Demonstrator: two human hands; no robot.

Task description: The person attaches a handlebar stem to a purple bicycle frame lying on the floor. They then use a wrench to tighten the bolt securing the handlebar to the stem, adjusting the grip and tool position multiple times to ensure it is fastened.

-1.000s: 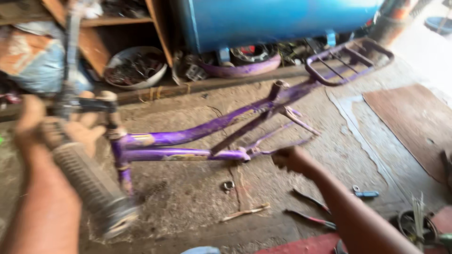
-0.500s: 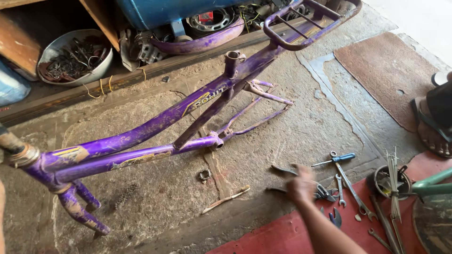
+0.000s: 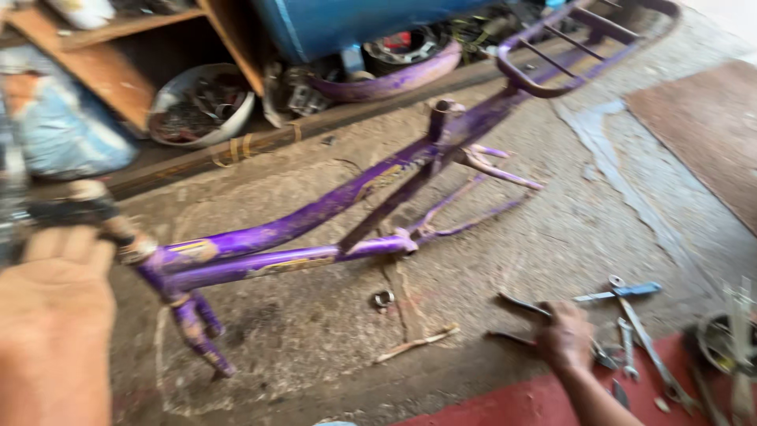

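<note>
Far left: left hand (image 3: 55, 315), close to the lens and blurred, fingers up against a dark handlebar stem (image 3: 75, 209) at the front end of a purple bicycle frame (image 3: 315, 217). Cannot tell whether closed around the stem or only pressed to it. Just right of that hand, the head of the frame, with a short purple fork (image 3: 201, 331) pointing down to the concrete floor (image 3: 315, 347). Behind, on the upper left, a wooden shelf (image 3: 102, 63), a pale blue sack (image 3: 67, 130) and a round bowl (image 3: 201, 106) full of metal parts.

Through the middle: two frame tubes rising to the right, meeting at the seat post socket, thin rear stays spreading beyond. A small metal ring (image 3: 382, 298) lying on the floor just below the lower tube, and a pale stick (image 3: 418, 341) a little further down. At the back, a blue drum (image 3: 355, 24) and a purple wheel guard (image 3: 386, 79).

Upper right: a rear rack (image 3: 583, 39) on the frame's tail.

Lower right: right hand (image 3: 566, 335), well apart from the frame, down among scattered wrenches (image 3: 631, 315) by the edge of a red mat (image 3: 552, 394). Fingers curled onto dark pliers (image 3: 520, 304); too blurred to tell how firm the hold is. Far right edge: a round metal part (image 3: 717, 339).
</note>
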